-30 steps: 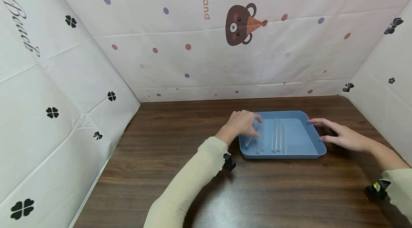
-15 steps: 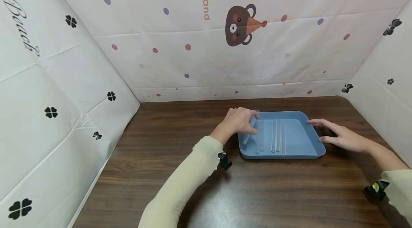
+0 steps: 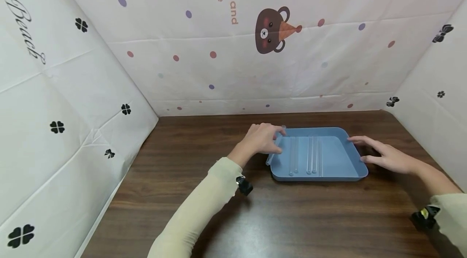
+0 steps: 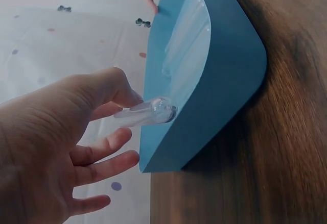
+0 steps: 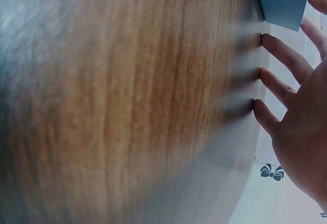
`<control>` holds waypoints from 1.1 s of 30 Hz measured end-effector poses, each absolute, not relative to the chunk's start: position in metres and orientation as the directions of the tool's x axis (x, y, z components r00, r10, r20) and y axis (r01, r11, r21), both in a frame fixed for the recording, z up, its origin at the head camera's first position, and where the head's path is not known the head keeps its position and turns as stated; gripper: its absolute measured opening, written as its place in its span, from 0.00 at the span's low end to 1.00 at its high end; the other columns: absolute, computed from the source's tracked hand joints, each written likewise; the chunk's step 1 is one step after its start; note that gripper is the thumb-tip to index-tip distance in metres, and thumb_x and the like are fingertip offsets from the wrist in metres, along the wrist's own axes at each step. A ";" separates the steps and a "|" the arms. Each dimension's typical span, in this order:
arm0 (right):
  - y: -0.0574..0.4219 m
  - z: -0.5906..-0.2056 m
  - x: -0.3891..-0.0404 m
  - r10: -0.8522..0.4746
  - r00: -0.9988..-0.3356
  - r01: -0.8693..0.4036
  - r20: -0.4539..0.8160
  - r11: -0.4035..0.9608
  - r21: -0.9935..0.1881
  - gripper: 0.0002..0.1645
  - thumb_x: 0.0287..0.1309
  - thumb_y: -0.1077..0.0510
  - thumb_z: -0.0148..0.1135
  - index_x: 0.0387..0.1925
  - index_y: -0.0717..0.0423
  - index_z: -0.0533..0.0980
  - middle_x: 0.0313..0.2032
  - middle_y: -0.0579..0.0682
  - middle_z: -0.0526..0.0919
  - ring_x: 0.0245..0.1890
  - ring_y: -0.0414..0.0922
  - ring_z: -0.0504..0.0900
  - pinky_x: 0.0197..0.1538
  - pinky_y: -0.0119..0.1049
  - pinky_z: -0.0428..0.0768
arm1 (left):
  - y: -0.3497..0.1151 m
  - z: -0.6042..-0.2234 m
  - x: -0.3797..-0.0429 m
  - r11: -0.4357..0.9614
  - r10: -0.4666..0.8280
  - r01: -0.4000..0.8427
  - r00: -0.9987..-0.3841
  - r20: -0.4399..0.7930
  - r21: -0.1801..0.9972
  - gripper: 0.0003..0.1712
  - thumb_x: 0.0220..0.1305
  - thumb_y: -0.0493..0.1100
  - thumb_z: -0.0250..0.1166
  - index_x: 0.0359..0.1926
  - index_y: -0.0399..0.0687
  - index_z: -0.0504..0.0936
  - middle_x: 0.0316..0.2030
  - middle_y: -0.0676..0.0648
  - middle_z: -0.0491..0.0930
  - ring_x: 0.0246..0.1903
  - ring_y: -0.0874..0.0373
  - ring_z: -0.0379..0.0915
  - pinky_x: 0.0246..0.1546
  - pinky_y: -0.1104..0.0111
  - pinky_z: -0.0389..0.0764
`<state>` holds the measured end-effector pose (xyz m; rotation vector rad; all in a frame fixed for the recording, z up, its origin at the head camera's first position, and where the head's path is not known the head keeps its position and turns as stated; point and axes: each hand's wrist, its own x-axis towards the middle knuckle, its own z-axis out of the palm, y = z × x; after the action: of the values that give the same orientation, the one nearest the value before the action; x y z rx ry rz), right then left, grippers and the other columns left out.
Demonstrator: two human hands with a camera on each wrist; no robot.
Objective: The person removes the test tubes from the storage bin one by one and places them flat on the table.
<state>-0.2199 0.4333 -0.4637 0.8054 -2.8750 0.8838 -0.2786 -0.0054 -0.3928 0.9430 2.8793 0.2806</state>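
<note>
My left hand (image 3: pixel 259 138) pinches a clear test tube (image 4: pixel 161 112) between thumb and index finger, the other fingers spread apart. In the left wrist view its rounded end points toward the camera, beside the blue tray's wall. From the head view, the tube slants at the left rim of the blue tray (image 3: pixel 339 154). Several more clear test tubes (image 3: pixel 309 154) lie side by side in the tray's left and middle part. My right hand (image 3: pixel 390 156) touches the tray's right rim with its thumb and index finger; its other fingertips rest on the table in the right wrist view.
The tray sits on a dark wooden table (image 3: pixel 292 217), near its back edge. White printed cloth (image 3: pixel 233 71) stands behind the table and along both sides. A black wrist camera (image 3: pixel 244 185) is strapped at the left sleeve.
My left hand has moved left with the test tube, from over the tray's inside to its left rim. The right hand stays at the right rim.
</note>
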 end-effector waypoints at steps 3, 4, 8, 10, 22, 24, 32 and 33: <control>0.434 -0.464 -0.220 -0.464 -0.869 -0.481 0.172 0.710 -0.515 0.38 0.74 0.65 0.69 0.81 0.54 0.70 0.69 0.09 0.67 0.63 0.11 0.70 0.53 0.24 0.78 | -0.012 -0.392 -0.279 0.794 0.590 0.572 -0.807 -0.033 0.205 0.30 0.71 0.59 0.77 0.72 0.68 0.86 0.56 0.56 0.93 0.56 0.60 0.88 0.44 0.68 0.78; 0.434 -0.464 -0.220 -0.464 -0.869 -0.481 0.171 0.710 -0.514 0.38 0.74 0.65 0.69 0.81 0.54 0.70 0.69 0.09 0.67 0.63 0.11 0.70 0.53 0.24 0.78 | -0.015 -0.392 -0.279 0.797 0.586 0.569 -0.809 -0.033 0.202 0.30 0.71 0.59 0.78 0.72 0.68 0.86 0.55 0.56 0.93 0.55 0.61 0.88 0.43 0.69 0.78; 0.434 -0.464 -0.220 -0.464 -0.870 -0.480 0.168 0.716 -0.506 0.38 0.74 0.65 0.69 0.81 0.53 0.70 0.69 0.09 0.67 0.63 0.11 0.70 0.53 0.26 0.79 | -0.028 -0.391 -0.280 0.804 0.573 0.556 -0.820 -0.021 0.211 0.30 0.70 0.58 0.78 0.71 0.66 0.87 0.48 0.57 0.93 0.48 0.61 0.86 0.39 0.70 0.75; 0.433 -0.463 -0.220 -0.463 -0.870 -0.479 0.167 0.719 -0.503 0.38 0.74 0.65 0.70 0.81 0.53 0.70 0.69 0.08 0.66 0.63 0.11 0.70 0.53 0.27 0.80 | -0.034 -0.390 -0.281 0.808 0.561 0.543 -0.828 -0.015 0.231 0.30 0.69 0.57 0.79 0.70 0.65 0.87 0.46 0.56 0.93 0.46 0.60 0.85 0.39 0.69 0.76; 0.433 -0.462 -0.219 -0.463 -0.869 -0.482 0.172 0.720 -0.499 0.38 0.74 0.65 0.70 0.80 0.53 0.71 0.69 0.09 0.67 0.63 0.12 0.70 0.53 0.27 0.79 | -0.068 -0.384 -0.284 0.830 0.481 0.453 -0.877 -0.006 0.324 0.29 0.68 0.53 0.80 0.68 0.62 0.87 0.52 0.51 0.95 0.51 0.55 0.88 0.53 0.58 0.82; 0.433 -0.461 -0.219 -0.462 -0.870 -0.481 0.171 0.720 -0.500 0.38 0.74 0.65 0.70 0.81 0.52 0.71 0.69 0.09 0.67 0.63 0.12 0.70 0.53 0.27 0.79 | -0.073 -0.383 -0.284 0.833 0.472 0.445 -0.882 -0.002 0.327 0.29 0.68 0.53 0.80 0.68 0.62 0.88 0.51 0.50 0.95 0.51 0.54 0.88 0.53 0.58 0.82; 0.432 -0.462 -0.220 -0.476 -0.859 -0.498 0.187 0.694 -0.520 0.38 0.73 0.66 0.69 0.80 0.55 0.71 0.70 0.11 0.69 0.64 0.12 0.71 0.54 0.23 0.78 | -0.093 -0.382 -0.286 0.844 0.444 0.426 -0.896 0.022 0.327 0.29 0.68 0.51 0.80 0.68 0.60 0.88 0.51 0.50 0.94 0.50 0.54 0.87 0.50 0.59 0.82; 0.432 -0.463 -0.220 -0.477 -0.858 -0.499 0.188 0.691 -0.522 0.38 0.73 0.66 0.70 0.80 0.56 0.71 0.70 0.12 0.69 0.64 0.13 0.71 0.54 0.23 0.77 | -0.095 -0.382 -0.285 0.845 0.439 0.422 -0.898 0.024 0.328 0.29 0.68 0.51 0.80 0.68 0.61 0.88 0.50 0.50 0.94 0.50 0.54 0.87 0.50 0.59 0.83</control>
<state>-0.2197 0.4322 -0.4626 0.8244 -2.8542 0.8988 -0.2855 -0.0952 -0.3816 0.6927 2.9679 0.5086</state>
